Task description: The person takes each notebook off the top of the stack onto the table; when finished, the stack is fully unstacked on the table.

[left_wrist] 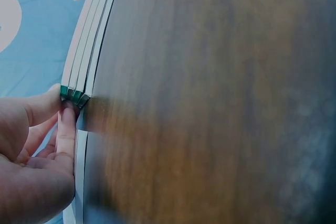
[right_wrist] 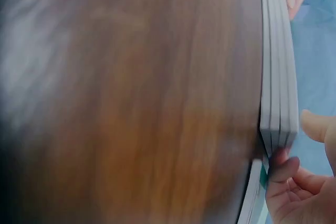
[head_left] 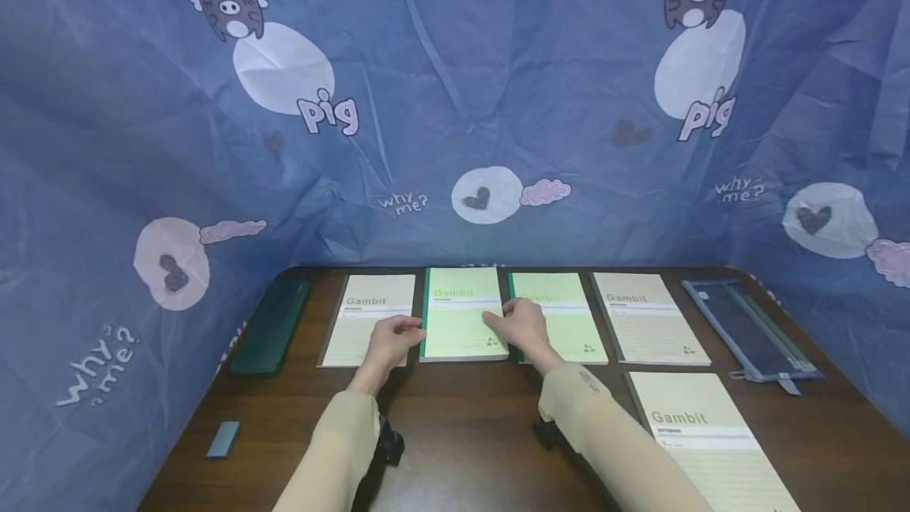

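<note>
A stack of several green-covered notebooks (head_left: 462, 306), spine to the left, lies on the table; both wrist views show its layered page edges. My left hand (head_left: 392, 340) touches the spine side near the front corner, fingertips against the green spine (left_wrist: 73, 96). On the opposite side, my right hand (head_left: 524, 328) has its fingers at the stack's right edge. Its thumb extends over the cover in the head view, while the right wrist view shows the thumb (right_wrist: 314, 126) slightly off the stack. Partly behind this hand lies another green notebook (head_left: 565, 330).
A pale notebook (head_left: 370, 322) is left of the stack, another (head_left: 650, 318) farther right, and a third (head_left: 711, 441) nearer the front. A dark green case (head_left: 270, 330) and a small blue block (head_left: 223, 440) lie left. A mesh zip pouch (head_left: 753, 330) sits far right.
</note>
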Available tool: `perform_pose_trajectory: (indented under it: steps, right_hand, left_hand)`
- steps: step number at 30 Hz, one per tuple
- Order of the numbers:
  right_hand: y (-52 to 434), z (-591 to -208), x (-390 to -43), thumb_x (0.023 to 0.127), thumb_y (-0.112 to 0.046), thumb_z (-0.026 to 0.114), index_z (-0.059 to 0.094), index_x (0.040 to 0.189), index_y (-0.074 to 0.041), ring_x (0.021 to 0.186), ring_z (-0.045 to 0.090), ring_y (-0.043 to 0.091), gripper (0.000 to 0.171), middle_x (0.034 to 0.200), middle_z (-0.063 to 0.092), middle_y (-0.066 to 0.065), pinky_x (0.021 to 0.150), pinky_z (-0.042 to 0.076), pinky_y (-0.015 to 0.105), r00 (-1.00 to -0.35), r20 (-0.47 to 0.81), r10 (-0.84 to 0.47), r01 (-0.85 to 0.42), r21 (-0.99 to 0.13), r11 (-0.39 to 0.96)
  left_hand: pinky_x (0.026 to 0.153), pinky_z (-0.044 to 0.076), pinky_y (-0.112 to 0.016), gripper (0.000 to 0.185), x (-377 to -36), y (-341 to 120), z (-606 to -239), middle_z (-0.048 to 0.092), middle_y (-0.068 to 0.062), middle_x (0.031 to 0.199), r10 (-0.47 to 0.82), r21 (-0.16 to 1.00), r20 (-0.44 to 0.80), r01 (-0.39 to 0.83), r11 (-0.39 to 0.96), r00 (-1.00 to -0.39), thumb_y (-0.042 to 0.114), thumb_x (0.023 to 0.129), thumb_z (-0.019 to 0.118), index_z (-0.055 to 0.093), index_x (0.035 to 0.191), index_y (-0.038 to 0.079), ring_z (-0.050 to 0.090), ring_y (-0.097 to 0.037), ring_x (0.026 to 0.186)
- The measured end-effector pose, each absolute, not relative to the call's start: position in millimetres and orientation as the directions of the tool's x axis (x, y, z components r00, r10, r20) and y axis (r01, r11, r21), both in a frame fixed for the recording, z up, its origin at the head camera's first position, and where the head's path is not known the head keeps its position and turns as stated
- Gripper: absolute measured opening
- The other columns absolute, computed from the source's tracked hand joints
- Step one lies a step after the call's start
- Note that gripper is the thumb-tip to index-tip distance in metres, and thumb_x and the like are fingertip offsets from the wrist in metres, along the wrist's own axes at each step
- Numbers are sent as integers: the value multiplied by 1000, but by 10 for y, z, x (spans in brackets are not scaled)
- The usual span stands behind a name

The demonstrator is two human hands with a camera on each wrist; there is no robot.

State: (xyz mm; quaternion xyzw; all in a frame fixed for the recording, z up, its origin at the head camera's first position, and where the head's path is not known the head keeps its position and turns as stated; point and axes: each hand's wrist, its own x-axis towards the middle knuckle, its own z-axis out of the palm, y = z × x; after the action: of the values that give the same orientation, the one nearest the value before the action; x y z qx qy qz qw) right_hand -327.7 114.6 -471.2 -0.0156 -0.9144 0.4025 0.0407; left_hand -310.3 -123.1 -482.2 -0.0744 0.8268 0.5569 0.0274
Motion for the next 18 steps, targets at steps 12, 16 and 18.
perform_pose_trajectory:
  steps: [12, 16, 18]
  right_hand:
    - [1036, -4764, -3347, 82, -42, 80, 62, 62, -9, 43, 38, 12, 43, 48, 47, -1, 43, 32, 27, -993, 41, 113, 54, -691, 721]
    - [1045, -4781, -3353, 82, -41, 80, 65, 69, -6, 46, 41, 14, 40, 51, 49, 1, 45, 34, 28, -990, 42, 131, 67, -686, 725]
    - [1047, -4794, -3361, 83, -40, 80, 65, 70, -6, 46, 42, 14, 39, 52, 49, 1, 46, 35, 28, -990, 39, 135, 72, -683, 726]
  left_hand:
    - [90, 49, -42, 30, -3115, -1233, -4813, 66, -13, 105, -96, 919, -126, -153, 363, -987, 11, 91, 70, 69, 119, 0, 61, -27, 100]
    - [91, 48, -43, 29, -3115, -1226, -4821, 66, -14, 106, -97, 921, -128, -155, 357, -987, 11, 92, 70, 69, 118, 0, 60, -28, 102]
    - [93, 48, -44, 29, -3113, -1229, -4821, 66, -14, 107, -100, 921, -127, -154, 357, -987, 12, 92, 70, 69, 118, -1, 60, -29, 104]
